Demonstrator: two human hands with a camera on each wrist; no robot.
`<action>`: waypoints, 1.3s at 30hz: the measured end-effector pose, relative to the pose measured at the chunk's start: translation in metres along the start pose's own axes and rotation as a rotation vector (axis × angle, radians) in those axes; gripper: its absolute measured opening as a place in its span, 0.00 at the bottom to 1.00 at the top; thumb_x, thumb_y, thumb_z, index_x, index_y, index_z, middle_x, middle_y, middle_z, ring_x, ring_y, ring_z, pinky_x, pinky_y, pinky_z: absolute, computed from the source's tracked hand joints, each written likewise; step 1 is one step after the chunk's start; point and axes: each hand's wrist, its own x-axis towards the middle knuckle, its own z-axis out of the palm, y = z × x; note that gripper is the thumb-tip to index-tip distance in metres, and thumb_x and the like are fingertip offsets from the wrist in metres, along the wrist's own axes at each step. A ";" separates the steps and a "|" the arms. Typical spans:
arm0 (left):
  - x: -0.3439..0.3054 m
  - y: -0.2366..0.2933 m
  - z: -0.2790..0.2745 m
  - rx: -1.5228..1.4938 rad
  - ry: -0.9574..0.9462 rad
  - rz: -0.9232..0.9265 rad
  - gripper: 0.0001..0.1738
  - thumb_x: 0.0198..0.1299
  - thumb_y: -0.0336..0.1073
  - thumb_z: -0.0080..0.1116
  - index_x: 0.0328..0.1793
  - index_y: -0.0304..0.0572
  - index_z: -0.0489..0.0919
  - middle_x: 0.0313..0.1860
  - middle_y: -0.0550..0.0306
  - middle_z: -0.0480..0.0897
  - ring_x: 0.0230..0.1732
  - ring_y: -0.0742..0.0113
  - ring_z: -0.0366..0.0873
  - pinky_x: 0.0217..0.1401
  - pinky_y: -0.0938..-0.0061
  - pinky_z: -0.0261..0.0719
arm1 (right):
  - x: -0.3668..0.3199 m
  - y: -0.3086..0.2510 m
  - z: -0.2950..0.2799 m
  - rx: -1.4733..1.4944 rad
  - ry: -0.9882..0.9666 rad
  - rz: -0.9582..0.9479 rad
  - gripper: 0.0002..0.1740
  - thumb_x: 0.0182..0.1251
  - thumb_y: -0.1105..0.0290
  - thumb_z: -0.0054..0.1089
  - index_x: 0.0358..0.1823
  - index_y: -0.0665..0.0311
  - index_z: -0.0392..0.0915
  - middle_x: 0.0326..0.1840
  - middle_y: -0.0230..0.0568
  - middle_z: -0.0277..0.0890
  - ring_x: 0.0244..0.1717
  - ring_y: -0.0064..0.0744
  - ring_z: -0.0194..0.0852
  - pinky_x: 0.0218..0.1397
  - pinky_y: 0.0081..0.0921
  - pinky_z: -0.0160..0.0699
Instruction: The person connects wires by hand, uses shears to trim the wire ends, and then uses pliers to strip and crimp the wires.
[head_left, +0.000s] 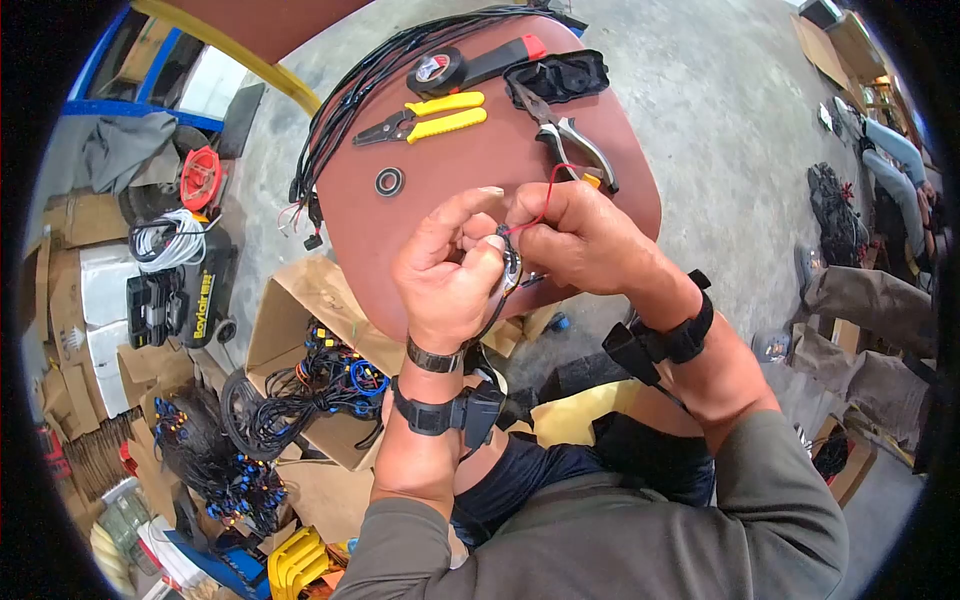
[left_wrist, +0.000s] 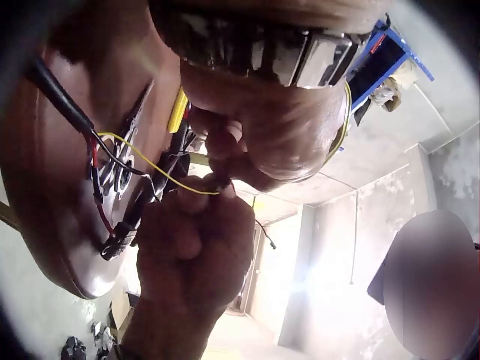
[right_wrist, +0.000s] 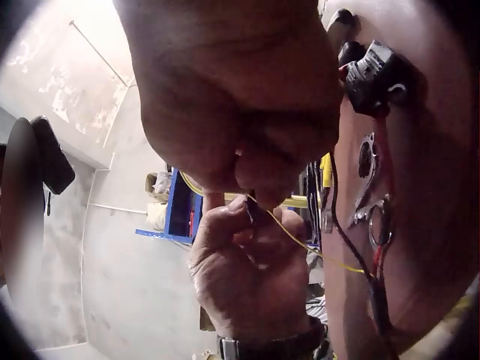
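Head view: I see the left hand [head_left: 450,272] and right hand [head_left: 582,240] meeting just above the brown stool [head_left: 450,175], both with fingertips curled tight, pinching a slim wire bundle [head_left: 511,262] between them; its thin red strand [head_left: 547,195] loops upward.

Right hand [right_wrist: 232,97], upper field, seen from the wrist, its fingers [right_wrist: 259,180] curled down to meet the fingertips of the left hand [right_wrist: 247,277], which bears a wristwatch [right_wrist: 270,349]. A thin yellow wire [right_wrist: 315,251], pinched where the two hands meet, runs right to the brown desk [right_wrist: 435,187]. A black connector [right_wrist: 371,75] and black wire [right_wrist: 349,247] lie against the desk. A blue frame [right_wrist: 180,210] stands behind.
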 end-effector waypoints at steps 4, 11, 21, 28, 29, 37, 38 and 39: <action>0.003 -0.001 -0.001 -0.019 0.010 -0.037 0.24 0.56 0.14 0.58 0.60 0.35 0.81 0.39 0.65 0.81 0.36 0.83 0.76 0.40 0.85 0.75 | 0.002 0.003 0.003 0.121 0.044 0.005 0.04 0.68 0.75 0.55 0.34 0.65 0.74 0.22 0.26 0.72 0.21 0.13 0.66 0.22 0.16 0.64; 0.005 -0.007 -0.007 -0.022 -0.137 -0.045 0.23 0.55 0.16 0.65 0.59 0.33 0.80 0.40 0.62 0.83 0.39 0.80 0.79 0.42 0.83 0.79 | 0.002 0.005 0.001 0.004 0.122 -0.076 0.06 0.70 0.74 0.56 0.32 0.65 0.73 0.22 0.27 0.74 0.21 0.12 0.69 0.22 0.16 0.68; 0.002 -0.003 -0.009 0.289 -0.070 -0.091 0.09 0.59 0.25 0.65 0.44 0.27 0.85 0.30 0.58 0.86 0.31 0.78 0.80 0.34 0.80 0.78 | 0.002 0.012 0.001 -0.287 0.180 -0.282 0.05 0.66 0.75 0.57 0.33 0.68 0.72 0.22 0.34 0.74 0.23 0.20 0.70 0.26 0.25 0.70; 0.006 -0.002 -0.009 0.446 -0.105 0.001 0.08 0.58 0.27 0.59 0.39 0.29 0.85 0.23 0.54 0.83 0.24 0.76 0.78 0.27 0.76 0.75 | 0.006 0.020 0.007 -0.411 0.236 -0.423 0.05 0.64 0.75 0.56 0.33 0.68 0.70 0.25 0.46 0.73 0.24 0.43 0.73 0.29 0.33 0.70; 0.006 -0.001 -0.010 0.475 -0.121 0.005 0.08 0.58 0.27 0.58 0.39 0.29 0.85 0.22 0.53 0.82 0.23 0.75 0.78 0.27 0.75 0.74 | 0.007 0.021 0.007 -0.414 0.241 -0.436 0.05 0.64 0.75 0.56 0.33 0.67 0.70 0.25 0.46 0.73 0.25 0.47 0.74 0.30 0.34 0.70; 0.007 -0.004 -0.009 0.658 -0.121 0.200 0.06 0.62 0.27 0.59 0.38 0.30 0.83 0.23 0.56 0.81 0.25 0.74 0.77 0.29 0.75 0.74 | 0.007 0.013 0.005 -0.573 0.212 -0.363 0.08 0.62 0.70 0.60 0.35 0.68 0.73 0.26 0.57 0.78 0.32 0.62 0.79 0.34 0.48 0.77; 0.007 -0.003 -0.007 0.692 -0.117 0.244 0.06 0.62 0.27 0.59 0.38 0.30 0.83 0.22 0.55 0.81 0.24 0.73 0.77 0.29 0.74 0.74 | 0.006 0.011 0.004 -0.608 0.203 -0.337 0.08 0.62 0.70 0.60 0.35 0.68 0.74 0.26 0.58 0.78 0.32 0.62 0.79 0.35 0.49 0.77; 0.007 -0.003 -0.007 0.726 -0.126 0.274 0.05 0.62 0.27 0.58 0.38 0.31 0.83 0.22 0.54 0.81 0.24 0.72 0.77 0.29 0.74 0.74 | 0.005 0.010 0.004 -0.641 0.194 -0.336 0.08 0.62 0.70 0.60 0.35 0.69 0.74 0.26 0.58 0.78 0.32 0.62 0.79 0.35 0.49 0.77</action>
